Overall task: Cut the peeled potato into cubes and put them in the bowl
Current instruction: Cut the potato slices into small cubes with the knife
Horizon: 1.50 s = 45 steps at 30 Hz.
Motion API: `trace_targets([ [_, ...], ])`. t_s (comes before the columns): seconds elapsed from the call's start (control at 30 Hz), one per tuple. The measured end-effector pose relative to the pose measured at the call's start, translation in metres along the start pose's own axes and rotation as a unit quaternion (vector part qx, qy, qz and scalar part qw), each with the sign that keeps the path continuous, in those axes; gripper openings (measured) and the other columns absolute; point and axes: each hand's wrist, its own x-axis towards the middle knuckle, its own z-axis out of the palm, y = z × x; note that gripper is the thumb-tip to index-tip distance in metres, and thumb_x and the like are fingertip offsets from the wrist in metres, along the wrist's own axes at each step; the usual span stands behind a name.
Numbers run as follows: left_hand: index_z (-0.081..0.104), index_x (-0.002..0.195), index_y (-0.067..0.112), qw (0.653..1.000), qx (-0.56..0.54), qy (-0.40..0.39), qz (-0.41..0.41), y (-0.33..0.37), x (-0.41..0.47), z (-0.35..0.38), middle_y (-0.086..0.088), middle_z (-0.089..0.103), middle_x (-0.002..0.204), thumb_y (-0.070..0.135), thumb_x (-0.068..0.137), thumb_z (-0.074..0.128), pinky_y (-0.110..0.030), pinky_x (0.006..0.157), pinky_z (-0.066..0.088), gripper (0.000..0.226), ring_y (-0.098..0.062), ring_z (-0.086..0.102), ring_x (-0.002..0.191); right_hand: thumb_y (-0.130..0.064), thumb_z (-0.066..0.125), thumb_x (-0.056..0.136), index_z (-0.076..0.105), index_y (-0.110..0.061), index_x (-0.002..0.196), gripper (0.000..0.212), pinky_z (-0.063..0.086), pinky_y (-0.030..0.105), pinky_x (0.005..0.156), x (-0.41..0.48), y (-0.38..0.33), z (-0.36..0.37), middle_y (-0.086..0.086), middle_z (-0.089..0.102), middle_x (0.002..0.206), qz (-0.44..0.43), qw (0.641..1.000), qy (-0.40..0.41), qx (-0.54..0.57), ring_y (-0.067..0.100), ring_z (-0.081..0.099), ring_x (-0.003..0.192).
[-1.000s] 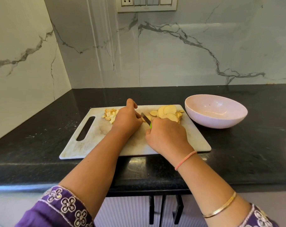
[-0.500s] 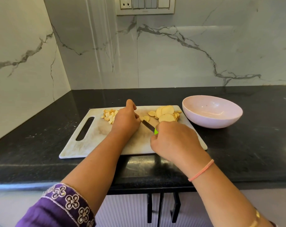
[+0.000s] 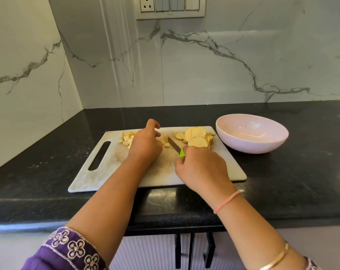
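Observation:
My left hand (image 3: 145, 146) lies curled on the middle of the white cutting board (image 3: 110, 170), its fingertips holding down a potato piece that is mostly hidden under it. A few small cut bits (image 3: 166, 144) lie just right of its fingers. My right hand (image 3: 201, 169) grips the green-handled knife (image 3: 181, 153), whose blade points up-left toward those bits. A heap of round potato slices (image 3: 196, 136) lies at the board's far right. Cut potato pieces (image 3: 126, 138) are piled at the far left. The pink bowl (image 3: 252, 148) stands to the right of the board with nothing in it.
The board lies on a black stone counter (image 3: 301, 182) with a front edge close to me. Marble walls close off the back and left sides. A switch panel (image 3: 171, 6) sits on the back wall.
My right hand has drawn the knife back toward me and to the right, away from my left hand. The left hand has stayed in place on the board.

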Motion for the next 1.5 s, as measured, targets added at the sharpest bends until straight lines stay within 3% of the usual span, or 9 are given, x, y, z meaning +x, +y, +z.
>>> trace_targets([
  [0.23,0.068,0.112,0.025,0.992,0.067,-0.054,0.089,-0.003,0.004,0.005,0.004,0.068,0.11,0.029,0.088,0.06,-0.034,0.092,0.048,0.026,-0.017,0.056,0.107,-0.029,0.039,0.094,0.053,-0.017,0.081,0.022,0.024,0.026,0.048,0.017,0.022,0.004,-0.004,0.039,0.063,0.033,0.999,0.022,0.022,0.023,0.045,0.069],
  [0.47,0.072,0.099,0.015,0.991,0.129,0.001,0.047,-0.002,0.011,0.007,-0.002,0.07,0.098,0.02,0.091,0.052,-0.023,0.07,0.04,0.022,-0.012,0.053,0.081,-0.028,0.043,0.093,0.058,-0.016,0.082,0.022,0.026,0.026,0.047,0.021,0.035,0.011,-0.002,0.046,0.059,0.038,0.995,0.0,0.097,0.022,0.049,0.063],
  [0.63,0.07,0.106,0.015,0.986,0.16,0.046,0.022,-0.009,0.009,0.002,-0.001,0.065,0.115,0.018,0.092,0.051,-0.029,0.085,0.04,0.024,-0.023,0.05,0.111,-0.024,0.046,0.091,0.05,-0.009,0.066,0.029,0.024,0.028,0.046,0.022,0.041,0.013,0.0,0.038,0.051,0.065,0.985,-0.011,0.161,0.017,0.035,0.049],
  [0.77,0.073,0.103,0.018,0.986,0.105,0.011,0.127,0.004,0.003,0.011,0.003,0.067,0.115,0.023,0.091,0.057,-0.026,0.095,0.036,0.021,-0.018,0.054,0.108,-0.023,0.047,0.09,0.052,-0.007,0.068,0.028,0.023,0.029,0.048,0.022,0.044,0.013,0.0,0.036,0.05,0.084,0.976,0.015,0.202,0.017,0.034,0.048],
  [0.9,0.074,0.095,0.009,0.984,0.15,-0.012,0.099,0.009,0.008,0.017,-0.005,0.069,0.095,0.02,0.093,0.052,-0.03,0.08,0.046,0.024,-0.022,0.06,0.093,-0.022,0.046,0.09,0.054,-0.005,0.071,0.027,0.021,0.028,0.047,0.022,0.045,0.014,0.0,0.036,0.05,0.095,0.969,0.038,0.225,0.017,0.033,0.048],
  [1.0,0.062,0.078,0.004,0.976,0.215,0.014,0.043,0.002,0.01,0.013,-0.007,0.058,0.083,0.012,0.093,0.045,-0.029,0.067,0.039,0.024,-0.027,0.057,0.093,-0.023,0.046,0.091,0.065,-0.003,0.088,0.028,0.021,0.027,0.046,0.022,0.047,0.016,0.0,0.039,0.052,0.1,0.965,0.042,0.24,0.015,0.034,0.048],
  [1.17,0.07,0.105,0.011,0.978,0.199,0.056,-0.017,-0.005,0.012,0.002,-0.007,0.057,0.117,0.007,0.092,0.051,-0.032,0.081,0.044,0.023,-0.029,0.048,0.111,-0.022,0.047,0.093,0.066,-0.008,0.108,0.028,0.024,0.025,0.043,0.02,0.05,0.016,0.003,0.049,0.058,0.1,0.952,0.055,0.283,0.013,0.035,0.047],
  [1.33,0.066,0.107,0.019,0.982,0.165,0.062,-0.07,-0.005,0.02,-0.008,-0.005,0.066,0.107,0.011,0.094,0.048,-0.039,0.082,0.05,0.023,-0.028,0.05,0.112,-0.021,0.048,0.093,0.065,-0.003,0.108,0.029,0.024,0.025,0.043,0.019,0.05,0.018,0.009,0.051,0.062,0.092,0.942,0.064,0.316,0.013,0.034,0.048],
  [1.5,0.06,0.12,0.021,0.974,0.227,0.022,-0.001,0.016,0.022,0.0,-0.002,0.057,0.125,0.03,0.096,0.05,-0.037,0.091,0.04,0.028,-0.03,0.041,0.124,-0.02,0.048,0.092,0.067,-0.003,0.102,0.027,0.024,0.024,0.044,0.018,0.051,0.018,0.006,0.046,0.059,0.099,0.937,0.073,0.328,0.013,0.034,0.049],
])
